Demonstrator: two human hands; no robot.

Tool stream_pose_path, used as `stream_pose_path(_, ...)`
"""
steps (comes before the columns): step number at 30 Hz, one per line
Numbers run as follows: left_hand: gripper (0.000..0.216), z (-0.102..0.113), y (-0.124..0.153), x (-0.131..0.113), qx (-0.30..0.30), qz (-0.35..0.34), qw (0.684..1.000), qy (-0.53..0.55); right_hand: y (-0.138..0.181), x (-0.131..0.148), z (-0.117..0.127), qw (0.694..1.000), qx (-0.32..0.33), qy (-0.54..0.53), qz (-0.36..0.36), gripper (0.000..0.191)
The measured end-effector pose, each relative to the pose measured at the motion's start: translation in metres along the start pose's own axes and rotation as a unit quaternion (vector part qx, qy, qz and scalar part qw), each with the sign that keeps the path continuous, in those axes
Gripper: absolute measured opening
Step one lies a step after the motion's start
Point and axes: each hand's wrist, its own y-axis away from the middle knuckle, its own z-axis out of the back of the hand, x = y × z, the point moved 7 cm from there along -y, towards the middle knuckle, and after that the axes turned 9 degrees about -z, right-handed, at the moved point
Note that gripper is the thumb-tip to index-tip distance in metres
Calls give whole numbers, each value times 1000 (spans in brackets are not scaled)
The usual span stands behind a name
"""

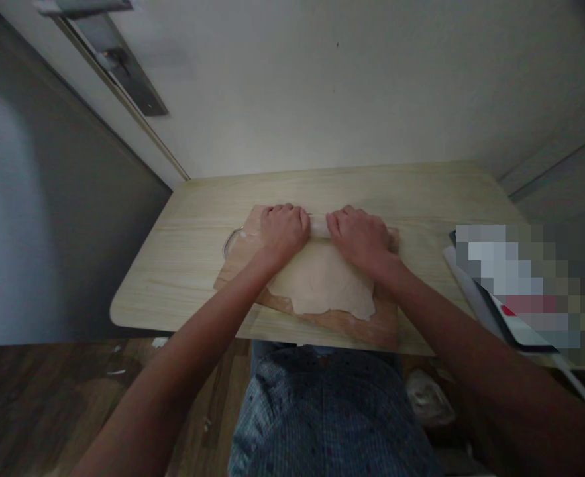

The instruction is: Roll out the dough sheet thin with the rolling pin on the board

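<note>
**Both hands on rolling pin at far edge of dough**

A pale rolling pin (pixel 319 226) is held across the far edge of a flat dough sheet (pixel 322 285). Only a short bit of the pin is seen, btwn the two hands; the rest is covered. The L hand (pixel 283 228) is laid over the pin's left part, fingers curled down over it, knuckles up. The R hand (pixel 359 238) is set the same way on the right part, just beside the L hand, not touching it. Both forearms are stretched fwd over the near side of the dough.

The dough is spread thin on a wooden board (pixel 342 324), roughly at its middle, w/ an uneven near edge. The board is laid on a light wood table (pixel 197 218), near the front edge. A clear curved object (pixel 231 242) is seen at the board's left end; what it is can't be told. At the table's right end a flat dark-and-white item (pixel 515 328) is partly blurred out. A blue patterned garment (pixel 322 411) is seen below the table edge.
</note>
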Motion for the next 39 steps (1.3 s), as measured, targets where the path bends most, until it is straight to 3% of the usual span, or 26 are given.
stream_pose_path(13, 45, -22, -41, 19, 94, 89, 991, 42, -47, -6, -9, 998, 51, -12, -28, 45)
stream_pose_path(21, 39, -32, -65, 28, 79, 112, 988, 70, -73, -12, -21, 997, 57, -24, -46, 45)
stream_pose_path(33, 37, -51, -83, 24, 48, 114, 989, 79, -90, -22, -35, 996, 22, -20, -84, 42)
stream_pose_path(36, 36, -54, -84, 23, 62, 76, 988, 116, -86, -20, -34, 997, 28, -28, -72, 46)
stream_pose_path(39, 32, -45, -79, 24, 56, 28, 982, 176, -83, -19, -32, 996, 77, -51, -20, 51)
